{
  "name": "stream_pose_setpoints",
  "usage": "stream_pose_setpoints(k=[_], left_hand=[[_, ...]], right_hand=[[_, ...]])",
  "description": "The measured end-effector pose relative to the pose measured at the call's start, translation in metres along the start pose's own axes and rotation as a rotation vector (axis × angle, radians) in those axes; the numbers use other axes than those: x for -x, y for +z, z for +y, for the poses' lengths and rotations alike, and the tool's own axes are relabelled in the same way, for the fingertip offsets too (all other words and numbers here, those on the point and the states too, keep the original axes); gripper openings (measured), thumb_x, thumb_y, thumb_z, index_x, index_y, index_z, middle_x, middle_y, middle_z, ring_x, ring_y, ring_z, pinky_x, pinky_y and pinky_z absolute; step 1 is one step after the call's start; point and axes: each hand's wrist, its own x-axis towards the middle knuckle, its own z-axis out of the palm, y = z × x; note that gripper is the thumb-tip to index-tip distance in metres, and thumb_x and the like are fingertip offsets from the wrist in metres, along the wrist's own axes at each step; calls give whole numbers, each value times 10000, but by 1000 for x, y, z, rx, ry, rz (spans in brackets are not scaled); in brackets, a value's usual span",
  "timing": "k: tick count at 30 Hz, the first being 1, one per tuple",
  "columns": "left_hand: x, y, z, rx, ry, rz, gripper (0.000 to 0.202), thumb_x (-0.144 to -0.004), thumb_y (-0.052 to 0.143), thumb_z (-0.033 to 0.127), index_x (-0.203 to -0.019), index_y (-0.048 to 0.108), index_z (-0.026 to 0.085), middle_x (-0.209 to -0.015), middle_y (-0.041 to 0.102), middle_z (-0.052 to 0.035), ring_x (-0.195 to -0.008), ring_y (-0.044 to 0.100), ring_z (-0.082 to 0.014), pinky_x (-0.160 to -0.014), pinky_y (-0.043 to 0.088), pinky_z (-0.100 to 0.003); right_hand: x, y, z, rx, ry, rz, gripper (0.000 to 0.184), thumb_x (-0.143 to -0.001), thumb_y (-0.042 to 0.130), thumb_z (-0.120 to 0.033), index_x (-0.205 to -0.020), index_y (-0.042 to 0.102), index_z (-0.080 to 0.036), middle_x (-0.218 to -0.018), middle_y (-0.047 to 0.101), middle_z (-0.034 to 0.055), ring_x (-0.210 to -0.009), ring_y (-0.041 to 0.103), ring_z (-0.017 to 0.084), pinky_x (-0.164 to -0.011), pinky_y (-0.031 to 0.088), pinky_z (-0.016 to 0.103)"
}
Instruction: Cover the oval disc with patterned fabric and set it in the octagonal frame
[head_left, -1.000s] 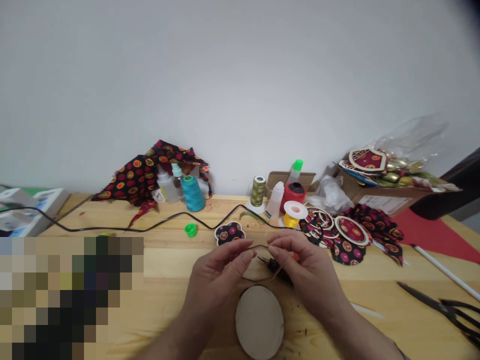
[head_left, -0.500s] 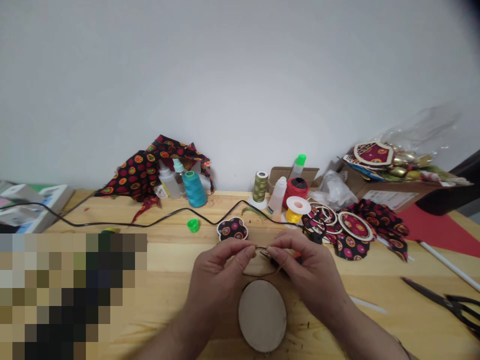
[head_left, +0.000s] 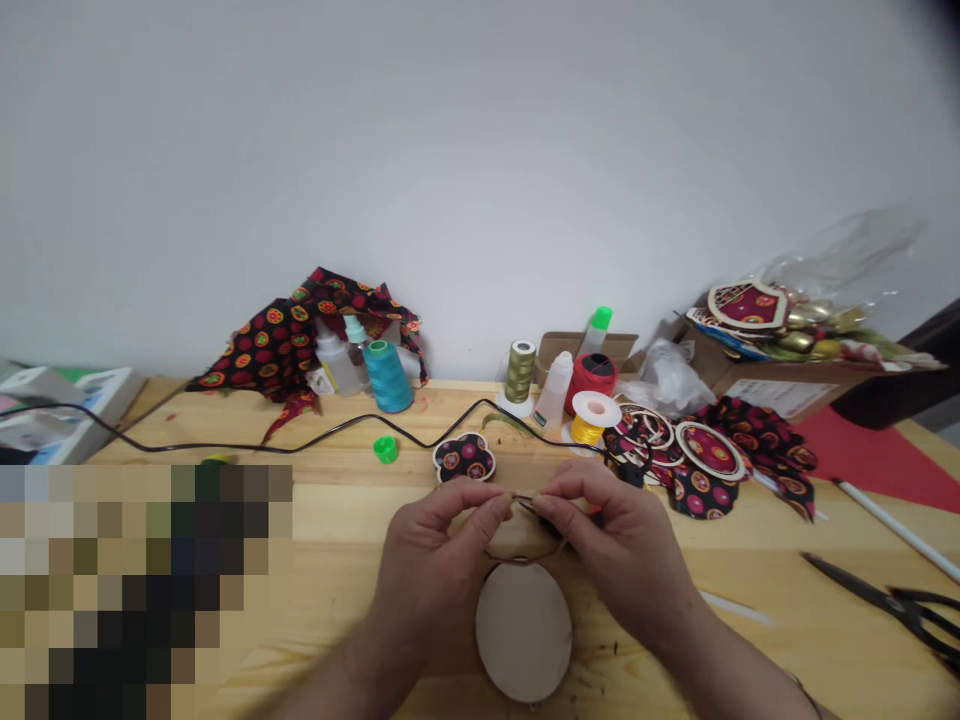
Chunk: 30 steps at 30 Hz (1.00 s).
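Between my two hands runs a thin brown cord (head_left: 523, 559), its loop sagging toward me. My left hand (head_left: 442, 545) pinches it between thumb and forefinger. Fingertips of my right hand (head_left: 611, 545) pinch it close by, with a small dark gap between the two pinches. What exactly lies under the fingertips is too small to tell. Just below the cord, a round pale disc (head_left: 523, 632) lies on the table. Beyond my left fingers sits a flower-shaped piece (head_left: 465, 458) covered in patterned fabric with a pale rim.
Large scissors (head_left: 892, 605) lie at the right. A black cable (head_left: 300, 445) crosses the table behind my hands. Farther back stand a blue thread cone (head_left: 388, 377), a yellow spool (head_left: 589, 430) and a glue bottle (head_left: 555, 395). Fabric-covered rings (head_left: 711, 452) lie to the right.
The cord's loop hangs slightly lower and nearer the disc. Both hands keep their pinches in almost the same place.
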Motion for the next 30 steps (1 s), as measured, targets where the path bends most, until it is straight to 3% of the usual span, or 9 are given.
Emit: stream_pose_setpoints(k=[10, 12, 16, 20, 24, 30], left_hand=[[-1, 1, 2, 6, -52, -2, 87, -708, 740, 293, -656, 767, 229, -669, 727, 21, -675, 642, -142, -651, 491, -204], [-1, 1, 1, 55, -105, 3, 82, -709, 749, 307, -733, 784, 237, -723, 753, 14, -710, 660, -149, -672, 502, -209], [-1, 0, -4, 236, -158, -10, 262, -794, 691, 414, -976, 769, 243, -907, 781, -18, -851, 693, -170, -806, 518, -254], [-2, 0, -3, 268, -171, -1, 200, -752, 742, 376, -876, 783, 226, -852, 784, -19, -808, 702, -162, -777, 527, -237], [-3, 2, 0, 188, -196, 0, 121, -687, 785, 303, -789, 791, 239, -760, 778, 3, -717, 683, -144, -669, 524, -202], [-1, 0, 0, 116, -177, -8, 74, -706, 752, 301, -736, 785, 241, -692, 756, 15, -669, 654, -137, -630, 511, -198]], right_hand=[[1, -1, -2, 26, 20, 3, 155, -769, 634, -279, -636, 674, -209, -660, 635, 25, -689, 567, 186, -651, 431, 316], [0, -1, -1, 28, 51, 4, 160, -763, 635, -299, -640, 682, -207, -668, 647, 31, -687, 573, 190, -634, 434, 313], [-4, -2, 3, -33, 180, 1, 184, -746, 643, -353, -669, 704, -198, -658, 665, 35, -644, 569, 180, -585, 442, 299], [-6, -3, 4, -103, 263, 5, 209, -723, 663, -384, -669, 709, -188, -623, 663, 21, -590, 551, 155, -554, 439, 280], [-6, -2, 3, -118, 253, 26, 199, -709, 670, -373, -660, 715, -186, -609, 657, 18, -580, 554, 151, -533, 435, 268], [-4, 0, 1, -89, 235, 16, 198, -710, 659, -376, -651, 713, -195, -597, 638, 17, -569, 543, 157, -495, 407, 261]])
